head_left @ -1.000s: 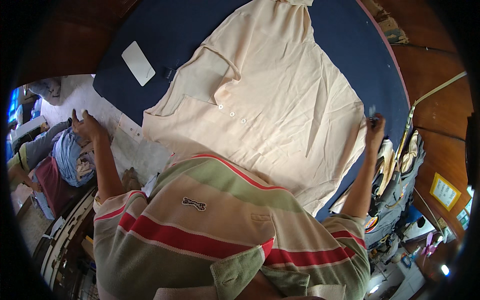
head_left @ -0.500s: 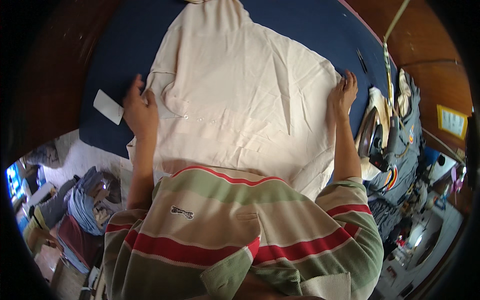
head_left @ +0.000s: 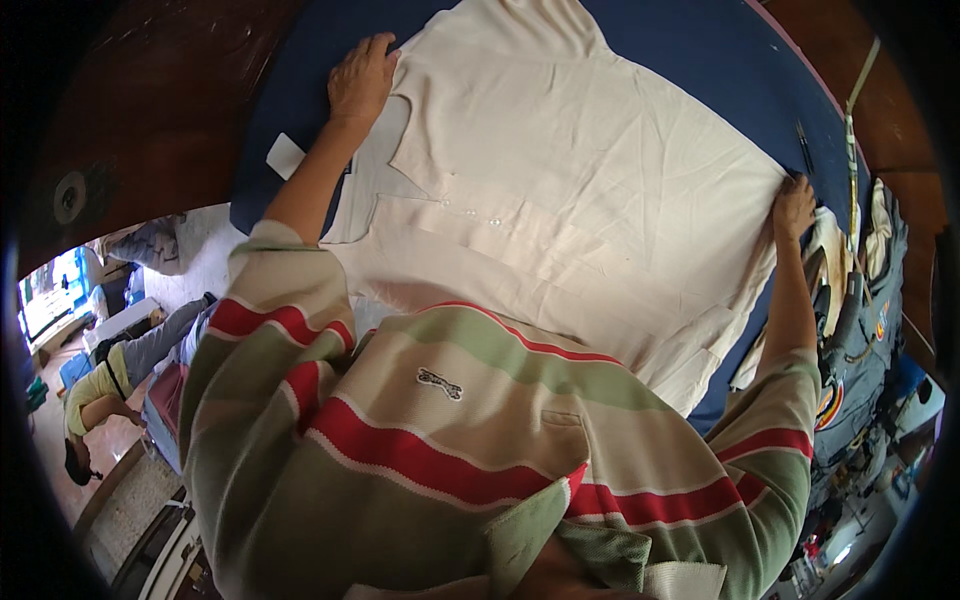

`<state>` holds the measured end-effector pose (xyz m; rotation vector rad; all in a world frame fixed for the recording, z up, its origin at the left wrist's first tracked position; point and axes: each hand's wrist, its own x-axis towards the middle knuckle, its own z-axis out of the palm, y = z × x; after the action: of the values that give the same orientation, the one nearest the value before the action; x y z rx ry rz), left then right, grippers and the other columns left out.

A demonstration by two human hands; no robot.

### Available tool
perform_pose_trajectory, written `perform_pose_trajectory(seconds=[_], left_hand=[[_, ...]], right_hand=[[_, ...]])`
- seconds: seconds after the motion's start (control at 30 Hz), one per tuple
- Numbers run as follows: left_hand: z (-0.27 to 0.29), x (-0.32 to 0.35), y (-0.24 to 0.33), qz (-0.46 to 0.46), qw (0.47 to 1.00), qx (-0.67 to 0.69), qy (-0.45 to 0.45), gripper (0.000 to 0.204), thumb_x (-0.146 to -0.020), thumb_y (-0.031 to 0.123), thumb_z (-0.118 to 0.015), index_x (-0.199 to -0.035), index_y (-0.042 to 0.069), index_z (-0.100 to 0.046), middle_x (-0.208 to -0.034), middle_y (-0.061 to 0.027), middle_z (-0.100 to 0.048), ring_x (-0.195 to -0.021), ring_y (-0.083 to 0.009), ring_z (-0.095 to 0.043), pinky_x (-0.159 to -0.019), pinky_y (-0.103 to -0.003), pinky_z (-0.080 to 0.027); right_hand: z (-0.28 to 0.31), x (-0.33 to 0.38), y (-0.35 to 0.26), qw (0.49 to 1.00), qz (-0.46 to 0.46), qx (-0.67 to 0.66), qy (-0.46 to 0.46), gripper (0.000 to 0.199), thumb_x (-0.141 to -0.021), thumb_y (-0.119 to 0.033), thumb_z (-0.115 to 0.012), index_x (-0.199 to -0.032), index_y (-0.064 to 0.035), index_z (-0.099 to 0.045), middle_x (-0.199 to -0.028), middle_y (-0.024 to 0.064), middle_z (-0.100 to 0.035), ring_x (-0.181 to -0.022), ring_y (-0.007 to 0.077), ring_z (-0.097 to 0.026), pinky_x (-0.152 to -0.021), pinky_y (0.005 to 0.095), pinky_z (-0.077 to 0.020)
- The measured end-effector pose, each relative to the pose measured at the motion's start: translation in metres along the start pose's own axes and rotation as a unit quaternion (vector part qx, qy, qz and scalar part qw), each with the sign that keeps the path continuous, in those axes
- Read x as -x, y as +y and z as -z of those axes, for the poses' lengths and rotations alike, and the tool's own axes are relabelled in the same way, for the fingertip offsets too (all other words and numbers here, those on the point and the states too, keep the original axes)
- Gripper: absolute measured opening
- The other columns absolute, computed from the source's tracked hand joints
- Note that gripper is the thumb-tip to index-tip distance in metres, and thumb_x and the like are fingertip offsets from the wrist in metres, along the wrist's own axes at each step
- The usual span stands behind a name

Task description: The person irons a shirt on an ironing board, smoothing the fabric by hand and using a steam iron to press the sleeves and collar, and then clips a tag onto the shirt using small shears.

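A cream shirt (head_left: 600,150) with a row of small clear buttons lies spread over a dark blue padded table, some creases across its right part. My left hand (head_left: 362,82) rests at its far left edge, fingers stretched out and slightly apart, by the fabric. My right hand (head_left: 794,208) is closed at the shirt's right corner, the fingers bent around the edge cloth; the fingertips are partly hidden. Beneath my left forearm a white card (head_left: 285,156) lies on the blue cover (head_left: 285,75).
A thin dark pen-like tool (head_left: 804,148) lies near the table's right edge. Dark garments with striped patches (head_left: 850,350) hang at the right, beside a cord (head_left: 851,170). Another person (head_left: 110,390) bends over at the lower left. A brown wooden panel (head_left: 140,130) stands at the left.
My left hand has moved away from me along the shirt's left edge. My right hand has closed at the right corner. The view has shifted, and the iron at the right is now mostly hidden.
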<state>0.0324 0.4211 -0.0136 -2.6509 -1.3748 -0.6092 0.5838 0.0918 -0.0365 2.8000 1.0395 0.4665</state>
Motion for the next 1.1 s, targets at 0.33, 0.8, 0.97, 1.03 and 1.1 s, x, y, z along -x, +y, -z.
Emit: perform_pose_trajectory(seconds=[0.33, 0.8, 0.97, 1.03, 1.1], left_hand=[[0.060, 0.117, 0.057, 0.196, 0.962, 0.104, -0.159, 0.019, -0.080, 0.024, -0.061, -0.087, 0.006, -0.061, -0.080, -0.0106, -0.064, -0.071, -0.0299, -0.061, -0.064, -0.039, -0.048], [0.086, 0.093, 0.063, 0.193, 0.973, 0.016, -0.125, 0.029, -0.074, 0.013, -0.064, -0.101, 0.005, -0.056, -0.101, -0.0113, -0.060, -0.097, -0.0297, -0.057, -0.079, -0.039, -0.047], [0.010, 0.004, 0.137, -0.160, 0.964, 0.191, -0.092, 0.029, -0.082, 0.010, -0.056, -0.110, 0.004, -0.055, -0.114, -0.0106, -0.058, -0.109, -0.0264, -0.052, -0.094, -0.040, -0.038], [-0.006, -0.031, 0.156, -0.147, 0.975, 0.109, -0.126, 0.038, -0.087, 0.023, -0.053, -0.122, 0.012, -0.050, -0.130, -0.0058, -0.048, -0.122, -0.0228, -0.042, -0.098, -0.048, -0.031], [-0.028, -0.054, 0.151, -0.081, 0.989, -0.006, -0.125, 0.040, -0.087, 0.028, -0.052, -0.126, 0.016, -0.049, -0.133, -0.0019, -0.045, -0.127, -0.0201, -0.037, -0.098, -0.052, -0.028]], right_hand=[[0.030, 0.068, -0.023, 0.969, 0.144, -0.191, 0.064, 0.032, -0.089, -0.022, -0.049, -0.117, -0.0063, -0.053, -0.122, 0.0149, -0.052, -0.112, 0.0332, -0.048, -0.095, 0.0402, -0.0361], [0.034, 0.069, -0.014, 0.948, 0.109, -0.294, 0.054, 0.031, -0.087, -0.022, -0.051, -0.114, -0.0071, -0.056, -0.120, 0.0142, -0.054, -0.113, 0.0315, -0.049, -0.095, 0.0401, -0.0376], [0.030, 0.069, -0.015, 0.912, 0.037, -0.408, 0.005, 0.040, -0.088, -0.030, -0.048, -0.120, -0.0082, -0.054, -0.127, 0.0114, -0.051, -0.119, 0.0282, -0.045, -0.100, 0.0388, -0.0321], [0.019, 0.070, -0.015, 0.977, 0.086, -0.190, 0.034, 0.044, -0.089, -0.037, -0.043, -0.125, -0.0130, -0.051, -0.134, 0.0078, -0.045, -0.126, 0.0252, -0.039, -0.102, 0.0428, -0.0287], [0.010, 0.059, -0.007, 0.981, 0.077, -0.171, 0.042, 0.044, -0.090, -0.040, -0.041, -0.125, -0.0159, -0.051, -0.137, 0.0065, -0.042, -0.128, 0.0241, -0.035, -0.102, 0.0448, -0.0273]])
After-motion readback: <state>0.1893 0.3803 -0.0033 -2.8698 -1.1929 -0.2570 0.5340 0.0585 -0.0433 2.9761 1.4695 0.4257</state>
